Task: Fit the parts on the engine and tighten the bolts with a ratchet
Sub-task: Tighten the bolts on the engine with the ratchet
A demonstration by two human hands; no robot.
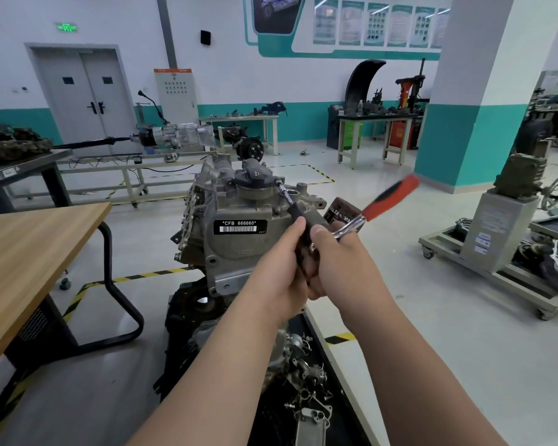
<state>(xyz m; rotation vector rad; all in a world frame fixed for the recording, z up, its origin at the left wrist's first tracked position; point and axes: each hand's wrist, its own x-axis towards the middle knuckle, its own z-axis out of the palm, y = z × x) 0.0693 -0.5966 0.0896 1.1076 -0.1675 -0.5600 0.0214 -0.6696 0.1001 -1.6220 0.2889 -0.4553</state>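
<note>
A grey engine [226, 233] with a black label reading CFB 666660 stands in front of me, a black oil filler cap [255, 180] on top. A ratchet [388, 196] with a red and black handle, blurred, sticks out to the upper right. Its long extension bar [289, 199] runs up-left to a bolt beside the cap. My left hand [279, 268] grips the dark lower part of the extension, thumb up. My right hand [339, 259] holds the ratchet at its chrome head end, right beside the left hand.
A wooden-topped table [29, 252] with black legs stands to the left. Below the engine a black tray [306, 387] holds several loose metal parts and bolts. A grey stand on castors [484, 246] is at the right. Benches, a gearbox and a pillar stand further back.
</note>
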